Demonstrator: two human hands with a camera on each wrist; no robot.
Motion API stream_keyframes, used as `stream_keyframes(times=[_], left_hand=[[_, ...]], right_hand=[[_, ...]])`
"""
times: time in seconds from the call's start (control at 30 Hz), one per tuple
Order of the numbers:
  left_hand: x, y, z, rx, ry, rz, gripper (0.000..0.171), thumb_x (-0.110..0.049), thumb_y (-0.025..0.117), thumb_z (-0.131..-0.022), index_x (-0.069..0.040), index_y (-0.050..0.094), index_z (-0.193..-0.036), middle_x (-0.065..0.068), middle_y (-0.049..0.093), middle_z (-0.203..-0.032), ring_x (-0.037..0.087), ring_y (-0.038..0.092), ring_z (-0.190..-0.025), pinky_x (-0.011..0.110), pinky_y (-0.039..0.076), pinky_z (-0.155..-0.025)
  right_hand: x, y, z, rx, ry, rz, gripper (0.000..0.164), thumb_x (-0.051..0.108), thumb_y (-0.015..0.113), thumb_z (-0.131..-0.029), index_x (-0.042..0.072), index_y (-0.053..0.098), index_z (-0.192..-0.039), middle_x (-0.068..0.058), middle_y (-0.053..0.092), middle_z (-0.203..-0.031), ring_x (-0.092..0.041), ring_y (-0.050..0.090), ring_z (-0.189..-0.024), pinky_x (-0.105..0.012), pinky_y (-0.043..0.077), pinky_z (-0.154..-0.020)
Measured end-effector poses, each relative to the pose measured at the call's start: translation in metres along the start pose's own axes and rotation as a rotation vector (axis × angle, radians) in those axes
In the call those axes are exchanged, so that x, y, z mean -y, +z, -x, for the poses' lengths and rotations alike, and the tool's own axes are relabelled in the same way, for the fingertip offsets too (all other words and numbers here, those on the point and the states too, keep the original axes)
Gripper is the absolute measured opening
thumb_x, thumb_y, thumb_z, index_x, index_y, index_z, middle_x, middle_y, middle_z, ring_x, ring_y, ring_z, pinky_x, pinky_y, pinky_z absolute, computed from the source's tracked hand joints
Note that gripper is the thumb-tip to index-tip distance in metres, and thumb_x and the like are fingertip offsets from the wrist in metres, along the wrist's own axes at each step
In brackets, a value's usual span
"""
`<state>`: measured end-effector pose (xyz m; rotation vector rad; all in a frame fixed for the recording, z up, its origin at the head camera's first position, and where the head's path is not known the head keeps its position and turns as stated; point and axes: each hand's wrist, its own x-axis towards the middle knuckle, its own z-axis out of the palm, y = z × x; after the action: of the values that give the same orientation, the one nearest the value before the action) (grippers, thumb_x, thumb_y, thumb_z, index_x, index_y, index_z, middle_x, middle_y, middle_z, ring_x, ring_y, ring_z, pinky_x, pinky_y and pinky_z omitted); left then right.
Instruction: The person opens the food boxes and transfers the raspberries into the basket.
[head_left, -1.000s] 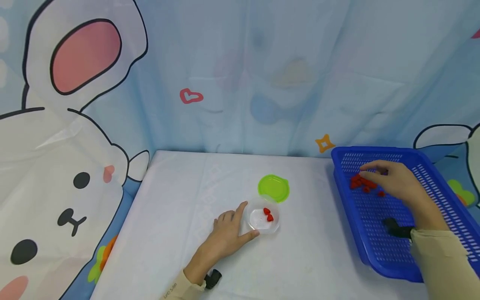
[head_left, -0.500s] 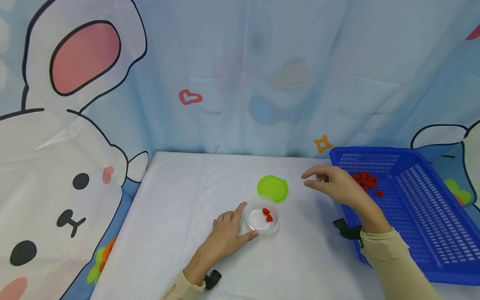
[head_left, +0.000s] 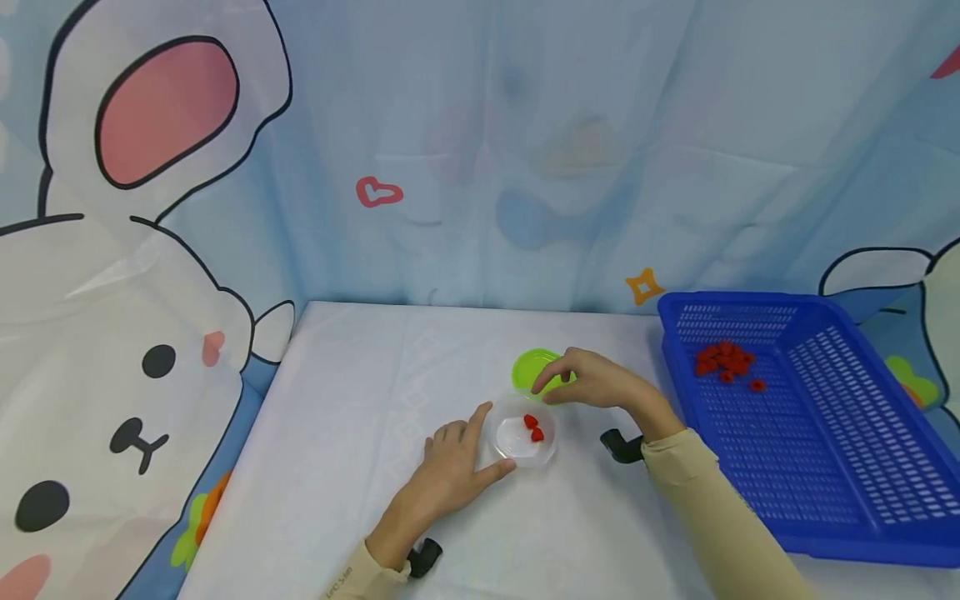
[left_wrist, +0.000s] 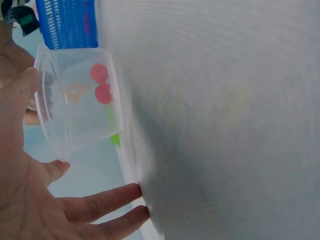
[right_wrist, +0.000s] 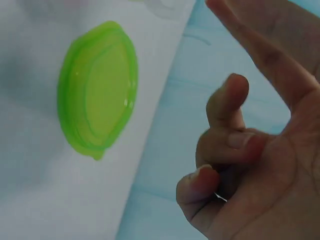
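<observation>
A clear plastic container (head_left: 512,454) with two small red pieces (head_left: 531,422) in it stands on the white-covered table. My left hand (head_left: 452,469) lies beside it, thumb and index finger spread straight and touching its rim from the left. In the left wrist view the container (left_wrist: 82,125) shows side-on between that thumb and index finger. My right hand (head_left: 596,379) hovers past the container's far right edge, partly over a green lid (head_left: 528,367). Its thumb and index tips are close together; whether anything is between them is hidden. The right wrist view shows its other fingers curled.
A blue perforated basket (head_left: 802,467) stands on the right, holding a heap of red pieces (head_left: 723,358) near its far left corner. Behind the table hangs a blue curtain (head_left: 450,267) with printed cartoon figures.
My right hand has moved left from above the red pieces in the basket to beside the container, over the lid. The left hand and the container have stayed in place.
</observation>
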<state>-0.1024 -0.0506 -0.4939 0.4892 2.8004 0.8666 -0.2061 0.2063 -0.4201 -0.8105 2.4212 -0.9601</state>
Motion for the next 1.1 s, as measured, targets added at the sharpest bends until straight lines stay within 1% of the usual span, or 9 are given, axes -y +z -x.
stream_keyframes(times=[0.17, 0.3, 0.5, 0.57, 0.7, 0.8, 0.9, 1.0, 1.1], left_hand=[[0.001, -0.002, 0.0, 0.012, -0.005, 0.001, 0.089, -0.066, 0.059, -0.091, -0.021, 0.023, -0.159, 0.021, 0.051, -0.135, 0.041, 0.044, -0.128, 0.063, 0.033, -0.103], [0.0, -0.003, 0.001, 0.012, 0.001, 0.0, 0.089, -0.067, 0.058, -0.091, -0.021, 0.023, -0.159, 0.021, 0.051, -0.135, 0.041, 0.044, -0.129, 0.063, 0.033, -0.103], [-0.001, -0.004, 0.002, 0.008, 0.009, 0.002, 0.089, -0.066, 0.058, -0.091, -0.02, 0.024, -0.159, 0.022, 0.051, -0.134, 0.041, 0.044, -0.128, 0.062, 0.033, -0.102], [-0.001, -0.004, 0.002, 0.007, 0.01, 0.004, 0.088, -0.065, 0.058, -0.091, -0.02, 0.024, -0.159, 0.022, 0.05, -0.134, 0.041, 0.044, -0.128, 0.062, 0.033, -0.102], [-0.001, -0.004, 0.001, 0.009, 0.011, 0.007, 0.088, -0.066, 0.058, -0.092, -0.02, 0.023, -0.159, 0.021, 0.05, -0.135, 0.041, 0.044, -0.129, 0.063, 0.032, -0.102], [-0.001, -0.004, 0.001, 0.012, 0.009, 0.009, 0.088, -0.066, 0.057, -0.092, -0.021, 0.023, -0.159, 0.021, 0.05, -0.136, 0.041, 0.043, -0.13, 0.063, 0.032, -0.103], [-0.001, -0.004, 0.001, 0.013, 0.008, 0.008, 0.088, -0.066, 0.057, -0.092, -0.021, 0.022, -0.159, 0.021, 0.049, -0.136, 0.041, 0.043, -0.13, 0.063, 0.032, -0.103], [0.0, -0.004, 0.001, 0.013, 0.011, 0.007, 0.088, -0.066, 0.056, -0.092, -0.021, 0.022, -0.159, 0.022, 0.049, -0.136, 0.041, 0.043, -0.13, 0.063, 0.032, -0.103], [0.001, -0.004, 0.001, 0.012, 0.012, 0.004, 0.088, -0.066, 0.056, -0.092, -0.02, 0.022, -0.159, 0.022, 0.049, -0.136, 0.042, 0.043, -0.13, 0.063, 0.032, -0.103]], right_hand=[[-0.007, 0.014, -0.021, 0.17, -0.052, -0.044, 0.017, -0.002, 0.071, -0.085, 0.006, 0.079, -0.098, 0.0, 0.071, -0.088, -0.02, 0.051, -0.08, -0.029, 0.044, -0.068], [-0.013, 0.026, -0.028, 0.237, -0.07, -0.02, 0.022, -0.01, 0.07, -0.081, 0.006, 0.08, -0.091, -0.001, 0.071, -0.082, -0.017, 0.049, -0.073, -0.025, 0.042, -0.062], [-0.008, 0.038, -0.031, 0.259, 0.09, 0.186, 0.025, -0.002, 0.076, -0.08, 0.022, 0.08, -0.081, -0.003, 0.058, -0.099, -0.021, 0.047, -0.091, -0.028, 0.045, -0.071], [-0.004, 0.039, -0.032, 0.27, 0.121, 0.262, 0.024, 0.001, 0.078, -0.08, 0.025, 0.079, -0.08, -0.002, 0.052, -0.1, -0.02, 0.045, -0.092, -0.029, 0.045, -0.072], [0.002, 0.04, -0.035, 0.292, 0.142, 0.376, 0.023, 0.005, 0.079, -0.081, 0.027, 0.077, -0.078, 0.0, 0.054, -0.096, -0.018, 0.047, -0.087, -0.031, 0.045, -0.07], [0.006, 0.04, -0.036, 0.301, 0.168, 0.44, 0.022, 0.008, 0.081, -0.081, 0.029, 0.076, -0.076, 0.0, 0.054, -0.095, -0.019, 0.047, -0.087, -0.037, 0.046, -0.074], [0.008, 0.041, -0.037, 0.304, 0.187, 0.487, 0.023, 0.01, 0.081, -0.081, 0.03, 0.073, -0.074, 0.001, 0.052, -0.094, -0.02, 0.047, -0.089, -0.05, 0.043, -0.086], [0.009, 0.042, -0.036, 0.307, 0.185, 0.5, 0.022, 0.011, 0.081, -0.081, 0.03, 0.072, -0.073, 0.002, 0.053, -0.093, -0.02, 0.047, -0.093, -0.062, 0.035, -0.095], [0.009, 0.042, -0.035, 0.307, 0.183, 0.479, 0.022, 0.011, 0.08, -0.082, 0.029, 0.071, -0.073, 0.001, 0.053, -0.094, -0.02, 0.046, -0.094, -0.067, 0.03, -0.098]])
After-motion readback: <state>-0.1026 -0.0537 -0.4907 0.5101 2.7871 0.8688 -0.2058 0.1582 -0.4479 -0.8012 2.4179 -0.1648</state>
